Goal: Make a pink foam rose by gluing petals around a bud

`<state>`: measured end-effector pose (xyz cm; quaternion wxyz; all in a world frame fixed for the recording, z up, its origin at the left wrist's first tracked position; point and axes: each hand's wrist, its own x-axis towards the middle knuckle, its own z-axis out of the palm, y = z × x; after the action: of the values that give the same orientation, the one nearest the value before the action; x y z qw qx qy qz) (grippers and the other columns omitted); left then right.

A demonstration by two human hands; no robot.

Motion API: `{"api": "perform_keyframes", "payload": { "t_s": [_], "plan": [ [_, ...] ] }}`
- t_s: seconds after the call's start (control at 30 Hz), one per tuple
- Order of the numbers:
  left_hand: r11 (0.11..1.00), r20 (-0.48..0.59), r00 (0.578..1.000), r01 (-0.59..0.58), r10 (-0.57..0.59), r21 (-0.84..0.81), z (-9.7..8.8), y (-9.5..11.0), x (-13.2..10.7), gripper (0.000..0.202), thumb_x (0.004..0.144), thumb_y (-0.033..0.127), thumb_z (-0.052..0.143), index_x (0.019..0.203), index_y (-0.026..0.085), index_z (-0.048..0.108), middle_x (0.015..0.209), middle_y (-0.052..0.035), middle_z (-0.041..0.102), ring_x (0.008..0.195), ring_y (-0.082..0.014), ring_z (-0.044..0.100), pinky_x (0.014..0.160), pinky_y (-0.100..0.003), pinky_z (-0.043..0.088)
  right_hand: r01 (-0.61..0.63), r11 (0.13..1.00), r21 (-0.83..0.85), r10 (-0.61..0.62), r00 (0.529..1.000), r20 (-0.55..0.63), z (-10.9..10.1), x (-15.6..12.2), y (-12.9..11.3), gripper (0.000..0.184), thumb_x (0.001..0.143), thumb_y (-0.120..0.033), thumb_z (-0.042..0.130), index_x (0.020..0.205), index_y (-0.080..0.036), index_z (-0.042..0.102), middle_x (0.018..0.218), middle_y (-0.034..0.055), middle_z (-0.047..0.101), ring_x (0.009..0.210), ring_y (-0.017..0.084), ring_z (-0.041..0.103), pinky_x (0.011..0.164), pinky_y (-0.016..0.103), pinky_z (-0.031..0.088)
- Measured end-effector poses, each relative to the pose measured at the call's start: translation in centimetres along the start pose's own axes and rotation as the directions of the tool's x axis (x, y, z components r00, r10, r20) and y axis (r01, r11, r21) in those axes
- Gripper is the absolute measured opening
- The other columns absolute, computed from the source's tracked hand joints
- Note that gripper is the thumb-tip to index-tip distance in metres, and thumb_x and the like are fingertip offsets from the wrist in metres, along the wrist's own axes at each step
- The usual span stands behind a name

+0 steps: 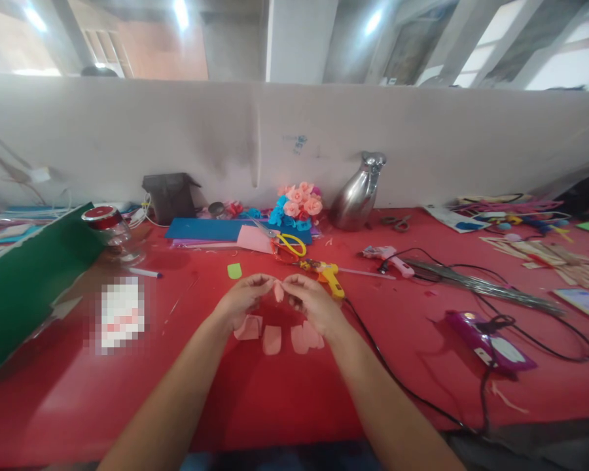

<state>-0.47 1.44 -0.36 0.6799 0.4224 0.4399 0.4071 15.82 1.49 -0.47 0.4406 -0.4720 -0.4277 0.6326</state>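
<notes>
My left hand [245, 297] and my right hand [310, 299] meet over the middle of the red table, both closed in a pinch. Between their fingertips is a small pink paper petal [278, 292], gripped from either side. Just below the hands lie more pink pieces: a squarish one [249, 328] by the left wrist, a single rounded petal [271, 340] in the middle, and several overlapping petals [306, 337] by the right wrist. Ahead of my fingers rest yellow-handled scissors [290, 244] and a yellow glue gun [332, 280].
Paper roses [302, 204] and a metal jug [358, 193] stand by the wall. A pink glue gun [392, 260], wire bundle [485, 286] and purple power strip [491, 343] with black cable lie right. Leftward are a glass jar [115, 235] and green board [44, 281].
</notes>
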Motion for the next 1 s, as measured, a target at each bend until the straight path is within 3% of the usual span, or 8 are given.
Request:
{"api": "perform_keyframes", "payload": {
  "t_s": [0.37,0.53,0.7,0.8,1.0],
  "plan": [
    [0.998,0.033,0.999,0.026,-0.024,-0.056,-0.2,-0.3,0.2,0.035,0.064,0.038,0.071,0.090,0.016,0.062,0.057,0.0057,0.042,0.041,-0.0011,0.024,0.041,-0.019,0.017,-0.046,0.997,0.057,0.043,0.998,0.047,-0.2,0.3,0.6,0.023,0.064,-0.033,0.072,0.073,-0.018,0.058,0.060,-0.0045,0.059,0.047,0.004,0.045,0.045,0.018,0.029],
    [0.997,-0.074,0.995,0.063,-0.066,-0.042,-0.3,-0.4,0.3,0.037,0.064,0.039,0.070,0.093,0.019,0.060,0.060,0.0057,0.045,0.042,-0.0021,0.028,0.042,-0.018,0.019,0.009,0.993,0.117,-0.008,1.000,-0.005,-0.1,0.2,0.3,0.025,0.061,-0.034,0.074,0.070,-0.018,0.057,0.057,-0.0047,0.059,0.046,0.005,0.045,0.046,0.019,0.029],
    [0.989,-0.187,0.976,-0.097,0.116,0.108,0.0,-0.2,0.3,0.032,0.073,0.043,0.058,0.090,0.016,0.065,0.070,0.0008,0.053,0.046,-0.0036,0.030,0.045,-0.019,0.023,0.056,0.976,0.212,-0.033,0.993,-0.112,-0.2,0.2,-0.1,0.026,0.058,-0.033,0.076,0.070,-0.019,0.058,0.062,-0.0035,0.062,0.049,0.006,0.048,0.047,0.020,0.034],
    [0.956,-0.144,0.963,-0.193,0.227,0.220,0.3,0.2,-0.1,0.032,0.072,0.039,0.060,0.091,0.016,0.069,0.067,-0.0002,0.055,0.050,-0.0061,0.033,0.049,-0.021,0.026,0.131,0.969,0.210,-0.083,0.971,-0.223,-0.3,0.4,-0.3,0.026,0.056,-0.033,0.076,0.070,-0.020,0.058,0.061,-0.0031,0.061,0.049,0.008,0.049,0.046,0.022,0.034],
    [0.909,-0.105,0.945,-0.262,0.310,0.325,1.1,0.4,-0.9,0.031,0.072,0.035,0.059,0.096,0.019,0.071,0.066,-0.0015,0.059,0.063,-0.0120,0.048,0.061,-0.024,0.036,0.293,0.944,0.151,-0.212,0.889,-0.405,-0.5,0.7,-0.4,0.025,0.059,-0.035,0.073,0.071,-0.021,0.057,0.059,-0.0028,0.058,0.050,0.010,0.048,0.046,0.024,0.034]
  ]
}}
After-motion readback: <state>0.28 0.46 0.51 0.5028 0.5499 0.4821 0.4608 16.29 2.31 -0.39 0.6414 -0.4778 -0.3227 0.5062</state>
